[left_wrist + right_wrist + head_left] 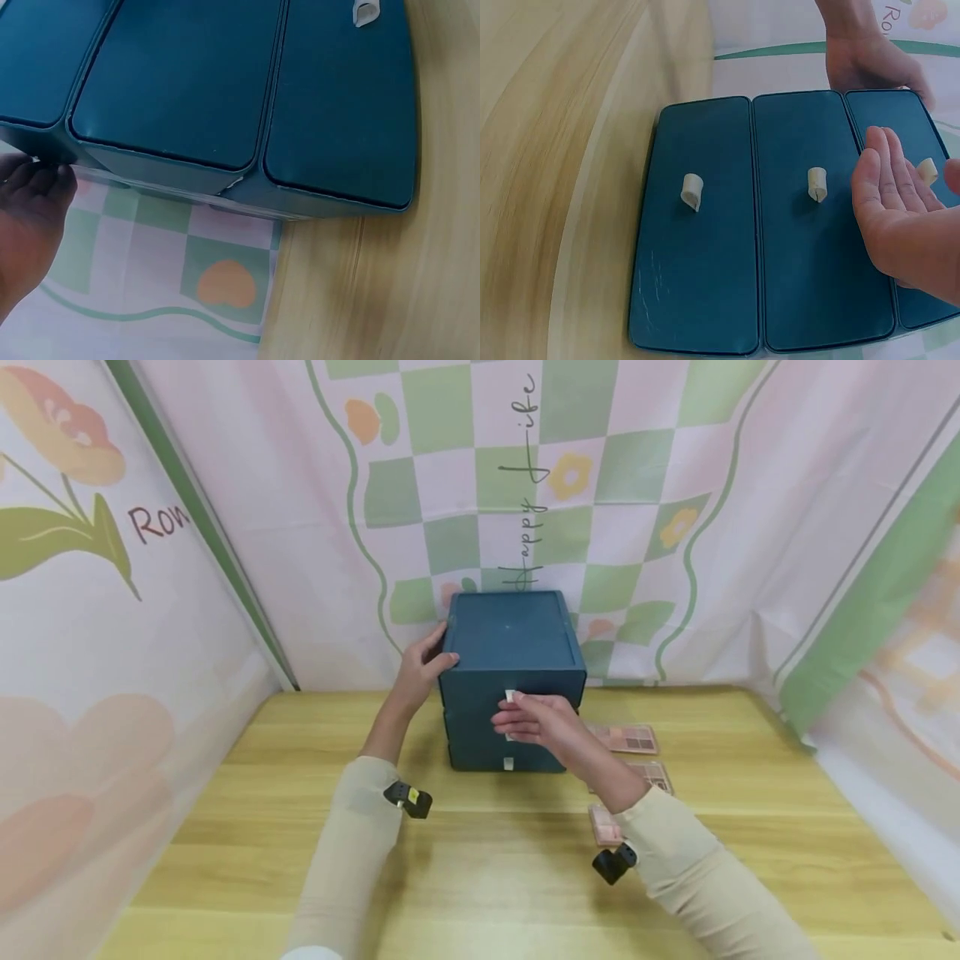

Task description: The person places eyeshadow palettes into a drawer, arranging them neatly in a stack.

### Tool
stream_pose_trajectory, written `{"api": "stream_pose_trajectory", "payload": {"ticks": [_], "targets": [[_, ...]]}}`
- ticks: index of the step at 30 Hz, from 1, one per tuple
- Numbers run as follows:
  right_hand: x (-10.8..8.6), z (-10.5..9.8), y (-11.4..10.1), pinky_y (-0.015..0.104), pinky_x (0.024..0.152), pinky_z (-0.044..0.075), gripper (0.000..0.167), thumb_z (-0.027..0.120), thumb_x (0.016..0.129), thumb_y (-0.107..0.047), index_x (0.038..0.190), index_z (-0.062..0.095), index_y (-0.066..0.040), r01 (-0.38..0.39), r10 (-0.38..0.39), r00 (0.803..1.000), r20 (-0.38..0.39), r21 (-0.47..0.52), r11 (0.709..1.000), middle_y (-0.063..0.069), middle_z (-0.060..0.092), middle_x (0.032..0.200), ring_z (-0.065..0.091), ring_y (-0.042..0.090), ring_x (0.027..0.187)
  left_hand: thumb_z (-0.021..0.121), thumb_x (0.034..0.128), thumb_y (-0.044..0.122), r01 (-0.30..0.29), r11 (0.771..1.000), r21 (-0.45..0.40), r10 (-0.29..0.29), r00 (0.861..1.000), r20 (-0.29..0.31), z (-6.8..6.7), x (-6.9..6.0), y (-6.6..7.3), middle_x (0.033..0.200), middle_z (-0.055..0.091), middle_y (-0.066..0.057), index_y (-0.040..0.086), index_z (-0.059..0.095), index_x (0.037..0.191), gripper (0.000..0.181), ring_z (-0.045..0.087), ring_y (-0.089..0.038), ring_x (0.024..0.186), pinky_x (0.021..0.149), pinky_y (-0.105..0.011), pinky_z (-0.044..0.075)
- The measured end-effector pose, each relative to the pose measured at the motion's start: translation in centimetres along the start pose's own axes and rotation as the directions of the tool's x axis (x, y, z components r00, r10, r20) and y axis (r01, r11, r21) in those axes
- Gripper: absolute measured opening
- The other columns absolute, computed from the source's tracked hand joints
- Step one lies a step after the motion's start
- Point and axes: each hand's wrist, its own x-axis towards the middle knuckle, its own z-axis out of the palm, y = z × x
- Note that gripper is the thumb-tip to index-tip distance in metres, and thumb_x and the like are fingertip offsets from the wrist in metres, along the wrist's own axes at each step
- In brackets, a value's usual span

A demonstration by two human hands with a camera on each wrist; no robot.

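A dark teal three-drawer box (513, 631) stands on the table, with a pale pull tab on each drawer front. My left hand (422, 672) rests against its upper left side, thumb over the top edge; the fingertips (61, 180) meet the side wall in the left wrist view. At the top drawer, my right hand (551, 727) has its fingers nearly straight and its thumb and forefinger beside the top pull tab (928, 172). The middle pull tab (817, 184) and bottom pull tab (692, 190) show fully in the right wrist view. All drawers look closed.
Right of the box, partly behind my right forearm, lie an upper makeup palette (637, 740), a middle palette (657, 774) and a lower palette (602, 824). The wooden table (487, 877) backs onto a printed curtain (630, 468). Further curtains hang at both sides.
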Motion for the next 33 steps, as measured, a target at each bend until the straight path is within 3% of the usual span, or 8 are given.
{"api": "stream_pose_trajectory", "payload": {"ticks": [13, 19, 33], "targets": [[0.4, 0.6, 0.2, 0.023, 0.082, 0.059, 0.056, 0.050, 0.105, -0.037, 0.134, 0.057, 0.011, 0.011, -0.008, 0.999, -0.046, 0.072, 0.997, -0.012, 0.077, 0.086, 0.075, 0.004, 0.086, 0.051, 0.0947, 0.024, 0.011, 1.000, 0.021, -0.010, 1.000, -0.026, 0.5, -0.1, -0.4, 0.170, 0.020, -0.018, 0.004, 0.024, 0.160, 0.074, 0.027, -0.028, 0.157, 0.124, -0.047, 0.031], [0.5, 1.1, 0.3, 0.023, 0.079, 0.059, 0.049, 0.053, 0.104, -0.033, 0.128, 0.060, 0.009, 0.004, 0.005, 0.996, -0.086, 0.099, 0.995, -0.011, 0.077, 0.081, 0.075, 0.004, 0.082, 0.050, 0.0940, 0.025, 0.016, 1.000, 0.027, -0.014, 0.999, -0.043, 0.6, -0.3, -0.4, 0.170, 0.020, -0.017, 0.006, 0.025, 0.160, 0.074, 0.029, -0.028, 0.156, 0.123, -0.047, 0.033], [0.5, 1.3, 0.5, 0.022, 0.077, 0.058, 0.036, 0.050, 0.105, -0.022, 0.118, 0.065, 0.008, 0.031, -0.022, 0.993, -0.115, 0.072, 0.997, -0.012, 0.076, 0.077, 0.074, 0.004, 0.078, 0.049, 0.0935, 0.022, -0.018, 0.999, 0.052, 0.023, 0.995, -0.101, 1.0, -0.2, -0.3, 0.168, 0.027, -0.016, 0.008, 0.031, 0.159, 0.069, 0.033, -0.026, 0.154, 0.122, -0.048, 0.035]]}}
